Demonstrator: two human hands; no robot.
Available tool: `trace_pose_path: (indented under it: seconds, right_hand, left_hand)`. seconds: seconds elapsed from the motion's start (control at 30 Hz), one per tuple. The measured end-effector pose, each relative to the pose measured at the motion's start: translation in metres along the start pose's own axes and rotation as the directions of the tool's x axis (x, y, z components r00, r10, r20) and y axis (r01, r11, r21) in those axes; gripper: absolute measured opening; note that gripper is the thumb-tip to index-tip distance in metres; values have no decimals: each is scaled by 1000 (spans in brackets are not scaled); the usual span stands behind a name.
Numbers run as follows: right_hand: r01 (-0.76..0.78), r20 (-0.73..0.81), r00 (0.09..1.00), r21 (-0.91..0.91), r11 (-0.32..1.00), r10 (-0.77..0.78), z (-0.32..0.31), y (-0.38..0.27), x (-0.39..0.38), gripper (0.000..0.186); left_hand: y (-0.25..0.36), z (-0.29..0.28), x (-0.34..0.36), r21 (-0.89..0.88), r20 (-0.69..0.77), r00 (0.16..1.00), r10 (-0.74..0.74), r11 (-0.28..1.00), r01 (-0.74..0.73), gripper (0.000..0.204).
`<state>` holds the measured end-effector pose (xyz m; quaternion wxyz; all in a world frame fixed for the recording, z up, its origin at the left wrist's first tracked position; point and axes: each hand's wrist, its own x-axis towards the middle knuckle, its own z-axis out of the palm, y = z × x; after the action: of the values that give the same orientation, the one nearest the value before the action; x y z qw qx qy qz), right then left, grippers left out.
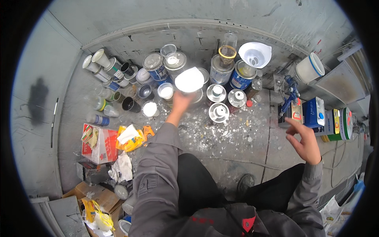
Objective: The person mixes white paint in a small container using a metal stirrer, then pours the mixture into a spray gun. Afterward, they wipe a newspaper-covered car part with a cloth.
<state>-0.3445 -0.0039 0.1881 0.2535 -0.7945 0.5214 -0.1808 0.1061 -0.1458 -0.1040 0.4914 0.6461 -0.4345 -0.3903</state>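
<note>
My left hand (182, 103) is closed round the underside of a white paper paint strainer (189, 80), whose inside is too bright to make out. It is over the paint cans, beside a white-filled cup (165, 91) and a can with a clear cup on top (175, 62). A second paper strainer (254, 53) sits above a blue-labelled can (241, 77). My right hand (303, 139) hangs in the air with fingers apart and nothing in it. Nearest to it are a blue spray gun (291, 93) and a rectangular tin (295, 110).
Several silver-topped cans (218, 113) stand on the paint-spattered floor (205, 138). Dark cups (130, 104) cluster to the left. A red-and-white box (98, 144) and yellow wipes pack (132, 138) lie nearer. Blue jugs (314, 112) line the right; a hose (335, 166) crosses the floor.
</note>
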Motion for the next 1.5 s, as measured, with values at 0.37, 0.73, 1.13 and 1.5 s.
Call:
trace_pose_path:
  seconds: [0.37, 0.73, 1.13, 1.5]
  right_hand:
    - [-182, 259, 949, -10, 983, 178, 36, 3, -4, 66]
    - [-203, 300, 936, 36, 978, 183, 81, 11, 53, 51]
    - [-286, -495, 705, 457, 842, 508, 60, 158, 40, 78]
    - [59, -495, 744, 718, 693, 449, 94, 253, 113, 69]
  left_hand:
    - [-42, -31, -115, -252, 0, 997, 73, 965, -71, 54]
    - [-154, -218, -325, 778, -348, 936, 59, 574, 253, 48]
    - [-185, -230, -272, 805, -141, 982, -128, 562, 189, 94]
    - [308, 42, -134, 100, 344, 902, 261, 945, -311, 76]
